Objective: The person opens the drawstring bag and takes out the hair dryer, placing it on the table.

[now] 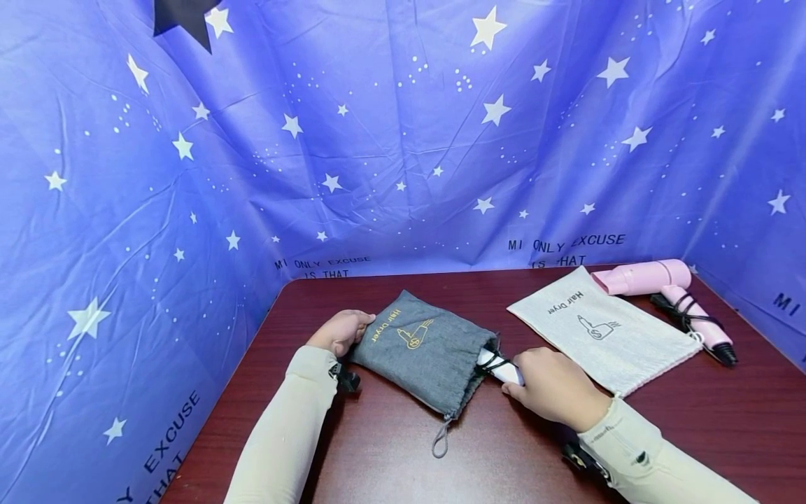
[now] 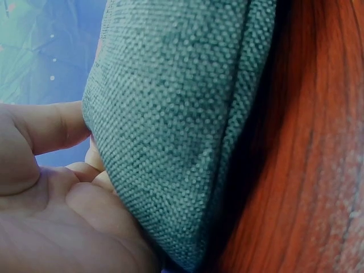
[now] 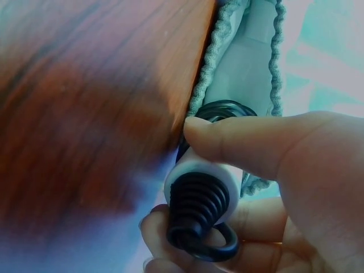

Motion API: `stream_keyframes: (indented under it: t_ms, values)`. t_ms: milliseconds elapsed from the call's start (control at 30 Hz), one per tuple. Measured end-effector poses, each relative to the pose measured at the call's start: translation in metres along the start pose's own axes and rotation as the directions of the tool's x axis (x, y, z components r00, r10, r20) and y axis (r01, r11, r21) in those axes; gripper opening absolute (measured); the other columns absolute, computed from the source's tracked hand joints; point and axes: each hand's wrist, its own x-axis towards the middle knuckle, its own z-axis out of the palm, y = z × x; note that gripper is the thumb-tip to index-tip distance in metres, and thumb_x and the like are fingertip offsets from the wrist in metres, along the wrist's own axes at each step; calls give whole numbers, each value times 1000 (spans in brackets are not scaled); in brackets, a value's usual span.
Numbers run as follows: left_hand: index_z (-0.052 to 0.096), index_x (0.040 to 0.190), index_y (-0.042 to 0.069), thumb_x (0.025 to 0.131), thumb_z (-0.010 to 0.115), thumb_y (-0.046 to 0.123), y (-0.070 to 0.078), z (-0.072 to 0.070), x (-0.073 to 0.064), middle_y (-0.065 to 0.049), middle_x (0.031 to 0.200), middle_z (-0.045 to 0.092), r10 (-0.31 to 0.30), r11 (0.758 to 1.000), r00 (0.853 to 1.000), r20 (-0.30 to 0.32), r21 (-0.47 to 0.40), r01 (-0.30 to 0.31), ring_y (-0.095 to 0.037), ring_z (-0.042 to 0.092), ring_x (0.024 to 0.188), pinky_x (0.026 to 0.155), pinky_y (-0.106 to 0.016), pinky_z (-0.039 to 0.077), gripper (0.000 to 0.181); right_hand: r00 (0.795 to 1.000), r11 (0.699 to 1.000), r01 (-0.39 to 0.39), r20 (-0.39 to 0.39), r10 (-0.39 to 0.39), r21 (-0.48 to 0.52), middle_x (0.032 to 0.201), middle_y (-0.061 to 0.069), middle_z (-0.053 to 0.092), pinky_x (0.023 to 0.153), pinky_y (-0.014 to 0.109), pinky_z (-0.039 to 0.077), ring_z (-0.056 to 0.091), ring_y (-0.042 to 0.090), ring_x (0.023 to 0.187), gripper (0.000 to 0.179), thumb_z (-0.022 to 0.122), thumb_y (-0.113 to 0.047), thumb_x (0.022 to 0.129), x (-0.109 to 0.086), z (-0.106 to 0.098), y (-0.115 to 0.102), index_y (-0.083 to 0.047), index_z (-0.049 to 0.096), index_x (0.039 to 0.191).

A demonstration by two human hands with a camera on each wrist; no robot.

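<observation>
A dark grey drawstring bag (image 1: 428,357), printed "Hair Dryer" in yellow, lies on the table with its mouth towards the right. My left hand (image 1: 343,332) pinches the closed end of the bag; in the left wrist view its fingers meet the woven cloth (image 2: 170,114) along the edge. From the mouth sticks out the white handle (image 1: 506,372) of a hair dryer, the rest of which is inside the bag. My right hand (image 1: 554,385) grips that handle, thumb on one side and fingers on the other. Black cord (image 3: 227,108) is wound round it, beside a ribbed cord sleeve (image 3: 199,199).
On the right of the dark red table (image 1: 390,455) lies a flat light-grey drawstring bag (image 1: 630,357) with a black dryer print. Behind it rests a pink hair dryer (image 1: 648,278), cord wrapped round its handle. A blue star-patterned curtain (image 1: 390,140) surrounds the table.
</observation>
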Motion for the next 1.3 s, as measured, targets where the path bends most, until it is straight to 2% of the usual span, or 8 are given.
stream_keyframes:
  t_ms: [167,567,833,1067,1300]
  values:
    - [57,102,5,105,53,13,1,0,0,6,66,52,-5,1000,1000,-1,-3,5,-6,47,60,61,-20,41,9,1000,1000,1,-3,-1,-4,61,-6,48,50,37,38,45,13,55,41,87,-34,79,-1,0,1,-22,51,64]
    - [56,102,5,105,52,13,1,0,-2,4,65,46,-10,1000,1000,-16,15,11,-8,43,60,61,-22,38,10,1000,1000,14,-9,-13,7,62,-7,48,52,36,39,46,12,56,39,89,-33,78,-2,3,3,-22,53,66]
    - [56,105,3,105,53,13,0,0,-3,5,70,55,-7,1000,1000,-1,-7,7,-6,50,63,62,-20,43,11,1000,1000,17,-19,-17,4,62,-7,48,53,36,39,44,12,57,40,88,-34,78,-4,3,4,-22,52,65]
    - [58,105,2,104,53,14,1,0,-3,5,64,48,-9,1000,1000,-19,5,9,-7,44,59,59,-21,38,12,1000,1000,12,-18,-12,3,62,-6,47,53,36,38,43,12,56,40,88,-34,79,-4,2,4,-22,52,65]
    - [58,99,6,104,53,13,0,1,-2,6,63,48,-15,1000,1000,-28,-3,15,-7,45,59,59,-21,39,10,1000,1000,17,-20,-16,16,63,-7,48,54,35,39,44,11,59,39,88,-32,79,-7,1,5,-22,52,66]
